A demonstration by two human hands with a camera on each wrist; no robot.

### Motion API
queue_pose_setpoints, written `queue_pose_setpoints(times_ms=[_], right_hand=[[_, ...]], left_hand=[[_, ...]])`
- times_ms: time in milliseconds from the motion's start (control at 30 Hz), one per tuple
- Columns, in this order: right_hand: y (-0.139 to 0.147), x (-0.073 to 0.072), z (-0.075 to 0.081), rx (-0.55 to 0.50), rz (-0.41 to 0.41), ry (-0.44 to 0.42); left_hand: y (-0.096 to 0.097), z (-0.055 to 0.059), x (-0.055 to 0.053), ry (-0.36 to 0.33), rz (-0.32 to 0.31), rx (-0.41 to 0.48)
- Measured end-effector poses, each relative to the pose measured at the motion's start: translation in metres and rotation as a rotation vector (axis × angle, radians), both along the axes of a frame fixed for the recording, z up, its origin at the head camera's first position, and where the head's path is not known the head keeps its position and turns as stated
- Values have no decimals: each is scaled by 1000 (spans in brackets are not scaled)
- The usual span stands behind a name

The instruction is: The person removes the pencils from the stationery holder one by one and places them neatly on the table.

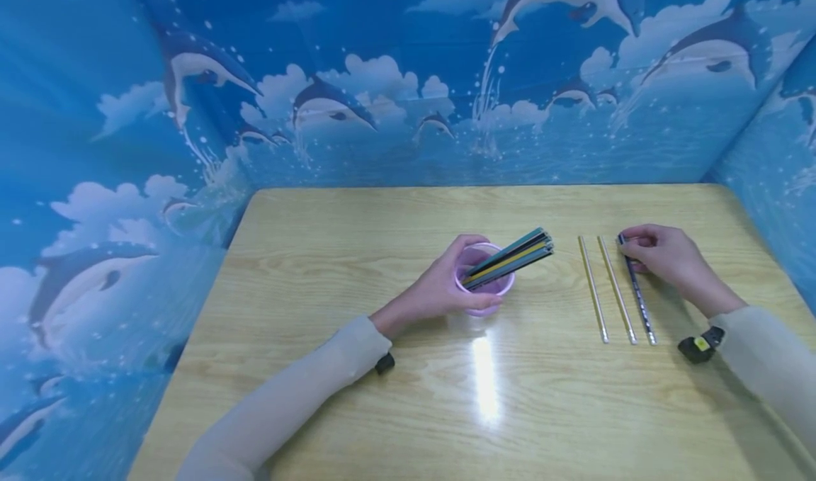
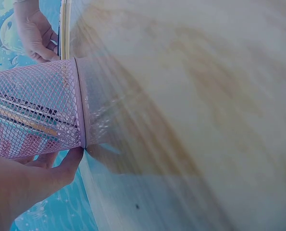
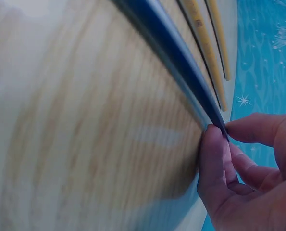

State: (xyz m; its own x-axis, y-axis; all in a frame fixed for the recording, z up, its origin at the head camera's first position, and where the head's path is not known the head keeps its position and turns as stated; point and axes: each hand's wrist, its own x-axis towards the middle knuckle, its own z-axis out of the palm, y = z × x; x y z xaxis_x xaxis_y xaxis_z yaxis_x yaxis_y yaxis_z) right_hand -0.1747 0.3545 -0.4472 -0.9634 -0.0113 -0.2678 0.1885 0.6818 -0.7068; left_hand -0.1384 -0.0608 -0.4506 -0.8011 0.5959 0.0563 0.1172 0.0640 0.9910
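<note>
My left hand (image 1: pixel 443 283) grips a pink mesh pen cup (image 2: pixel 32 108) around its side, thumb along the front. Several pencils (image 1: pixel 510 258) in dark, teal and yellow colours lean out of the cup toward the right. Over on the right, my right hand (image 1: pixel 663 254) pinches the far end of a dark patterned pencil (image 1: pixel 637 290) between thumb and fingertips; the rest of it slants toward me along the table. Just left of it, two yellow pencils (image 1: pixel 616 290) lie side by side, roughly parallel to the dark one.
A pale wood-grain table (image 1: pixel 319 254) fills the middle of the head view. Blue dolphin-print sheets (image 1: pixel 382 134) stand behind it and at both sides. A small black device (image 1: pixel 700 345) sits at my right sleeve.
</note>
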Motion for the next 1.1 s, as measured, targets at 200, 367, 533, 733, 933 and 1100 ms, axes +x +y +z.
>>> queue_pose_setpoints(times_ms=[200,367,533,733,933,1100], right_hand=[[-1,-2,-2,56,25,24],[-1,-2,-2,149,63,73],[-3,-2,-1,170,65,86],[-4,0,-2,176,52,93],[-3,3,-3,129,19,87],[-3,10,-3,57,-3,95]], left_hand=[[0,-1,-1,0,-8,11],[0,-1,-1,11,-10,9],[0,-1,0,11,-5,4],[-1,-1,0,13,-10,-1],[-1,-1,-1,14,-5,1],[-1,-1,-1,4,-3,4]])
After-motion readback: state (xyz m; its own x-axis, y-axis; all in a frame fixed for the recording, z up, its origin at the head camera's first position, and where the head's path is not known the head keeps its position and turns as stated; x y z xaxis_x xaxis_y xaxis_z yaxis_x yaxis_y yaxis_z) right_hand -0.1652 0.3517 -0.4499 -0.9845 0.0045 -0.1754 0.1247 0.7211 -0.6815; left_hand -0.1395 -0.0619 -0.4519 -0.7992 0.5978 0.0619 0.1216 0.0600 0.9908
